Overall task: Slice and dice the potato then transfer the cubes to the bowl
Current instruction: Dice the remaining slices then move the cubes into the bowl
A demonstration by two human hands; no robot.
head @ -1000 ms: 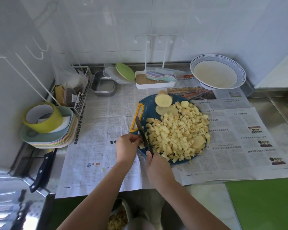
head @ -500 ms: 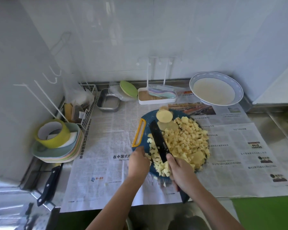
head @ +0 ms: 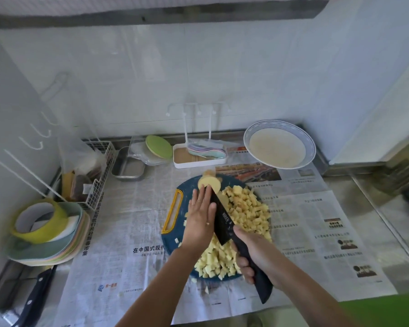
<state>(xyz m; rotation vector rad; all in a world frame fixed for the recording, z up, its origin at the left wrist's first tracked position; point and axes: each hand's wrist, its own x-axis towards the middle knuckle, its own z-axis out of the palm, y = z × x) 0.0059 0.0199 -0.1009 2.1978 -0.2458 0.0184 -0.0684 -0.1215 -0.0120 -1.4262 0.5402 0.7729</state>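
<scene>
Knife point(head: 224, 219) gripped by right hand point(head: 257, 254); left hand point(head: 200, 219) held flat, fingers straight, against blade. Bowl point(head: 279, 125) seen at 1 o'clock of cubes point(head: 249, 210).

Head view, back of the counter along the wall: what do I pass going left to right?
White wire basket → shallow rectangular steel tray → green oval lid → white rectangular tray holding pastel plastic pieces → large blue-rimmed white bowl.

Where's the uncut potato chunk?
In the head view, the potato chunk sits at the far edge of the cutting board, at the fingertips of the left hand.
</scene>
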